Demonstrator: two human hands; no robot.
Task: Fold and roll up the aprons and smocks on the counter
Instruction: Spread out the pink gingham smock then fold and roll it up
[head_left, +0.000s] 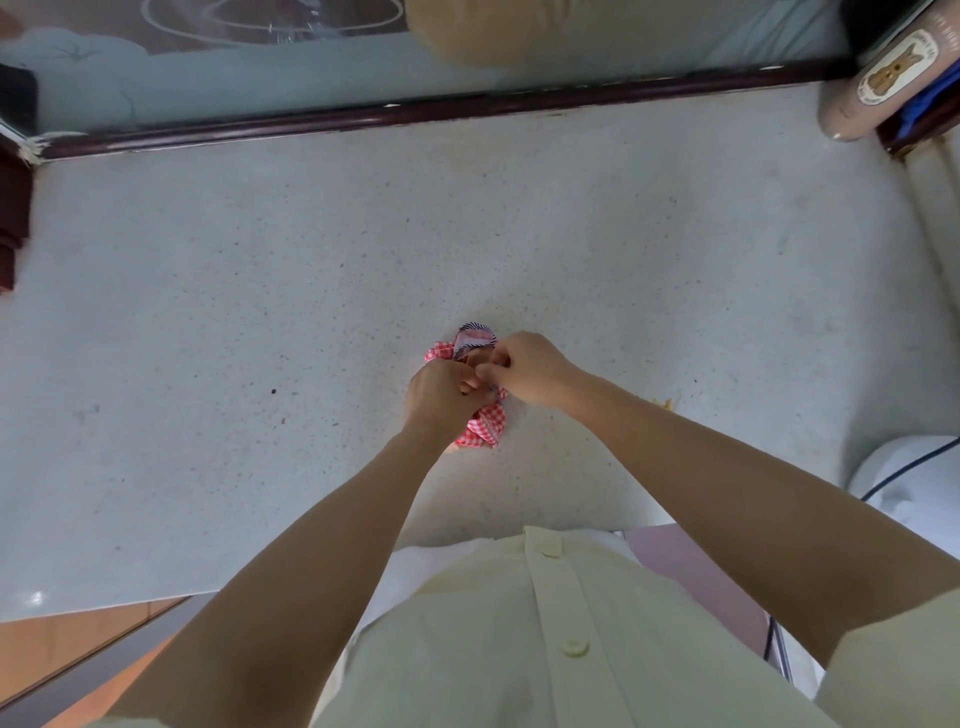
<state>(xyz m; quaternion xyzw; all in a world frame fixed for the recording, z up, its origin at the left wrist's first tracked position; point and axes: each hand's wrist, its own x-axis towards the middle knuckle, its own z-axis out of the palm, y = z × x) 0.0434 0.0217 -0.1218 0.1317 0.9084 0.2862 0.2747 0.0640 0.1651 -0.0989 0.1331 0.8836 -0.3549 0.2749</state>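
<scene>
A small bundle of red-and-white checked cloth, the apron, lies rolled tight on the pale speckled counter, a little right of centre. A dark striped trim sticks out at its far end. My left hand is closed over the near left part of the bundle. My right hand pinches the cloth from the right, its fingertips touching those of the left. Most of the bundle is hidden under both hands.
A dark wooden rail with glass behind it bounds the counter's far side. A brownish rolled item with a rabbit label lies at the far right corner. Dark red folded cloth sits at the left edge. A white appliance stands at the right.
</scene>
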